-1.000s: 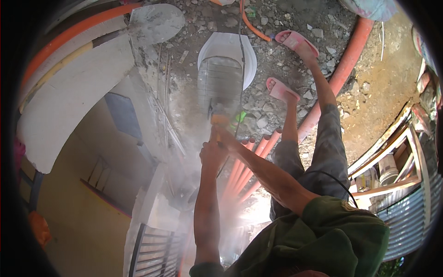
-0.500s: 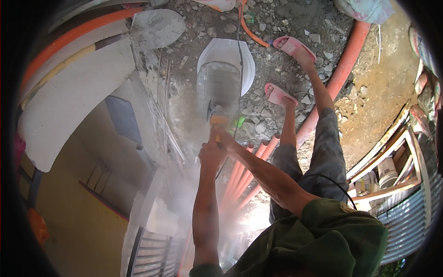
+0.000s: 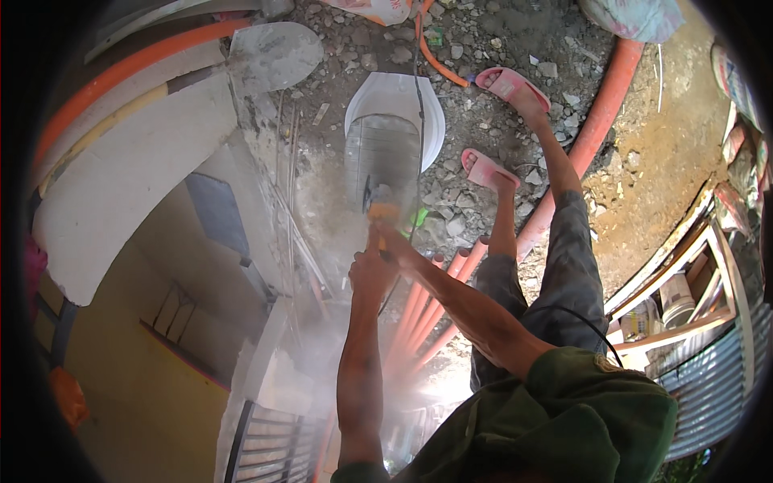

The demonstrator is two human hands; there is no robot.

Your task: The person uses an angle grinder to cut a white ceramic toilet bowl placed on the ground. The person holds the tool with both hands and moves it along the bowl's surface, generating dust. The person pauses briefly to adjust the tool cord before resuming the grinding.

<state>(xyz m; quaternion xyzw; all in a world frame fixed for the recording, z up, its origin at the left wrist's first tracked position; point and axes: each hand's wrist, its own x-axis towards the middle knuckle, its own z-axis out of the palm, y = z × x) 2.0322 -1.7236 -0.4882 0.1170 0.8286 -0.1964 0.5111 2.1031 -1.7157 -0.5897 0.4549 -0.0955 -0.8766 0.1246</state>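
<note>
Both my hands reach forward and grip a small power tool with an orange body (image 3: 383,212). My left hand (image 3: 370,272) holds its rear from below, and my right hand (image 3: 392,244) wraps it just above. The tool's front presses against a grey ribbed piece (image 3: 385,153) that stands in front of a white round basin (image 3: 431,113). A black cable (image 3: 418,72) runs from the tool up across the basin. Pale dust (image 3: 338,346) hangs around and below my hands. My feet wear pink sandals (image 3: 487,171) on the rubble.
A shovel blade (image 3: 274,55) lies at the upper left beside a white curved wall (image 3: 121,185). Thin orange pipes (image 3: 419,314) run under my arms, and a thick orange pipe (image 3: 597,121) crosses the gravel. A wooden frame (image 3: 684,270) and corrugated metal sheet (image 3: 725,386) stand at the right.
Both hands keep their hold on the tool in the same spot. The dust cloud has drifted and thinned a little near my hands.
</note>
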